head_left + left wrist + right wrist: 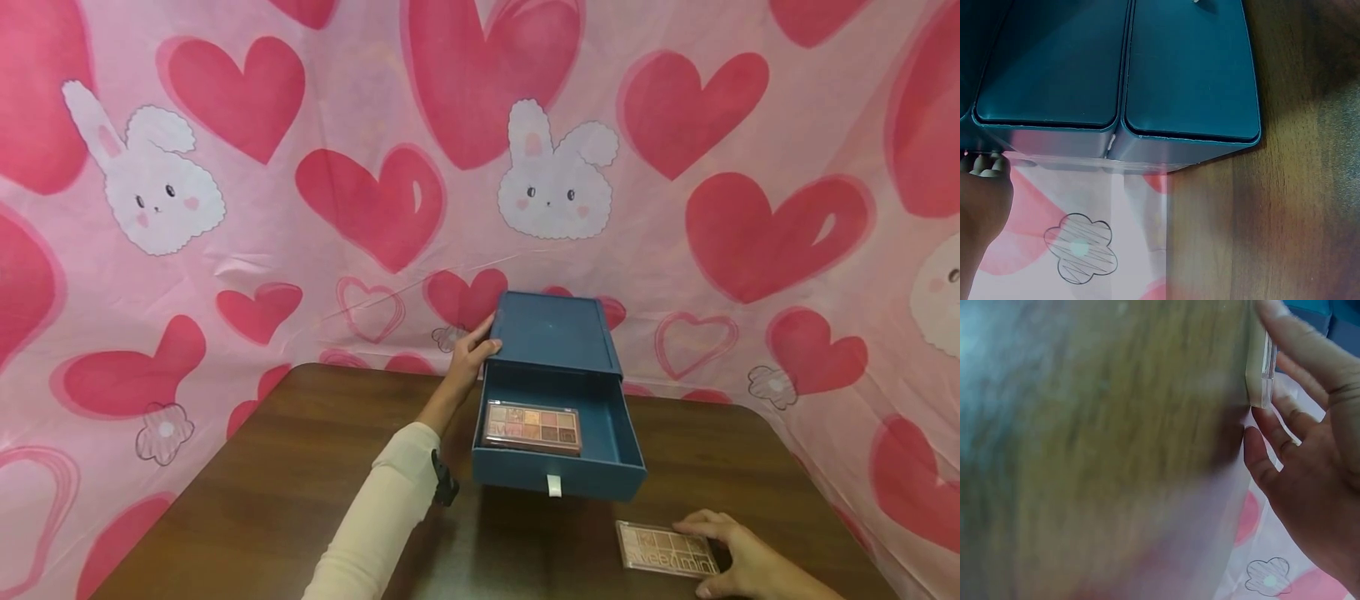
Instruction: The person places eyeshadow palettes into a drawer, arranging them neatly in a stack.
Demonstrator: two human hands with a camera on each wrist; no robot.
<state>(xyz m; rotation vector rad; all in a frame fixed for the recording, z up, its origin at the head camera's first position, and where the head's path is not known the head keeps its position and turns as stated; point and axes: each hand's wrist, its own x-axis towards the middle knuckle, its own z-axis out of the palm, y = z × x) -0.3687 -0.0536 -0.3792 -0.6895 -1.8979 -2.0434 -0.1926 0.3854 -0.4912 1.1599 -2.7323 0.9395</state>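
A blue drawer unit point(555, 329) stands toward the back of the table, its top drawer point(600, 482) pulled out by a white tab. Inside that drawer, on the left, lies an eyeshadow palette point(534, 429) with rows of pink and brown pans. My left hand point(468, 358) holds the unit's upper left side, its thumb at the top edge; curled fingers point(988, 165) show in the left wrist view. Low on the right, my right hand point(738, 554) pinches a second eyeshadow palette point(663, 550) by its right end. Its clear edge point(1266, 375) shows between thumb and fingers.
Lower drawer fronts point(1191, 69) of the unit are closed in the left wrist view. The brown wooden table point(300, 475) spreads out on both sides. A pink cloth point(360, 208) with hearts and rabbits hangs behind it.
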